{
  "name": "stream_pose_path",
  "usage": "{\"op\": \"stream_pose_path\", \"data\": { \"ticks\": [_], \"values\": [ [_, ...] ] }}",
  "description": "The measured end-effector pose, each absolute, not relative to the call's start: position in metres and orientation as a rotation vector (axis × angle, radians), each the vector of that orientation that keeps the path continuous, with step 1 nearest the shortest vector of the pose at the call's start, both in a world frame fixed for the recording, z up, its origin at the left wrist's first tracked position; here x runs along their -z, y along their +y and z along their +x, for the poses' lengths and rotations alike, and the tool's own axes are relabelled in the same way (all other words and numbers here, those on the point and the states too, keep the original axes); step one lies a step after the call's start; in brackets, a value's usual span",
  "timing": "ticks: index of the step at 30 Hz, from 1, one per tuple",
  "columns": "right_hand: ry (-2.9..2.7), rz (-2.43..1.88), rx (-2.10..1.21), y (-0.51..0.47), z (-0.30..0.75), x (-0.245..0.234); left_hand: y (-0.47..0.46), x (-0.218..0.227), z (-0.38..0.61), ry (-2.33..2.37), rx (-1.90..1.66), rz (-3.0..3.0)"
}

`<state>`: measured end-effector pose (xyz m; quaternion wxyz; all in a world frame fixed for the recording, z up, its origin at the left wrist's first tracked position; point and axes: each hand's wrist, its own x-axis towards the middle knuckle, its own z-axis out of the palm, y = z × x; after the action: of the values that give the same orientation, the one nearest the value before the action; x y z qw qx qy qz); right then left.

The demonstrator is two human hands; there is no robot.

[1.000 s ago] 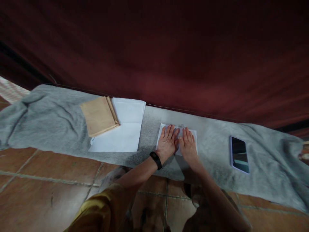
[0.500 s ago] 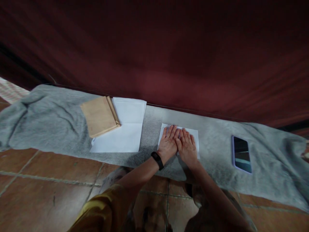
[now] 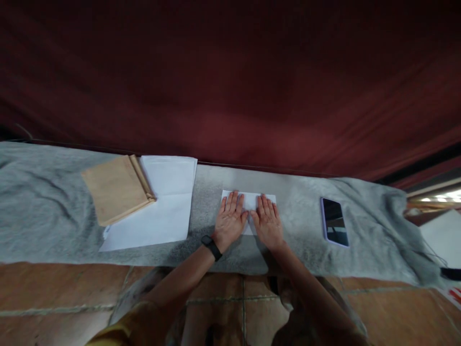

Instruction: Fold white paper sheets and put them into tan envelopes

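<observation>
A small white sheet of paper (image 3: pixel 249 199) lies flat on the grey cloth, partly covered by both hands. My left hand (image 3: pixel 230 218), with a black band at the wrist, rests palm down on its left part, fingers stretched out. On the right part my right hand (image 3: pixel 267 221) also lies flat, fingers extended. A strip of paper shows between the two hands, and the thumbs are close together without meeting. The sheet looks folded, but the hands hide most of its edges.
To the left, brown paper envelopes (image 3: pixel 115 190) lie on larger white sheets (image 3: pixel 169 211). A phone (image 3: pixel 334 221) in a lilac case lies on the right. The grey cloth (image 3: pixel 298 202) runs along a dark red drape (image 3: pixel 230 96); floor tiles (image 3: pixel 57 288) show below.
My hands have moved apart over the paper, the left one leftward and the right one to the right side. The view has shifted to the right.
</observation>
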<state>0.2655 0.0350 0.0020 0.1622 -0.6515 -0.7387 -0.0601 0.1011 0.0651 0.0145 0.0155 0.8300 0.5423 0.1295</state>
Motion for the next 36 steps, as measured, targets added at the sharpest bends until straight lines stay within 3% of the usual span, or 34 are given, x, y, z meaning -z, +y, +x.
{"op": "stream_pose_path", "data": {
  "ticks": [23,30,36],
  "values": [
    [-1.913,-1.989,0.14,0.022,0.297,-0.004,0.06,-0.024,0.069,1.882,-0.529,2.54],
    [-2.15,-1.657,-0.114,0.0,0.251,-0.016,0.021,-0.024,0.1,1.475,-0.46,2.759],
    [-2.189,-1.671,-0.064,-0.013,0.248,-0.012,0.011,-0.015,0.094,1.465,-0.321,2.763]
  ]
}}
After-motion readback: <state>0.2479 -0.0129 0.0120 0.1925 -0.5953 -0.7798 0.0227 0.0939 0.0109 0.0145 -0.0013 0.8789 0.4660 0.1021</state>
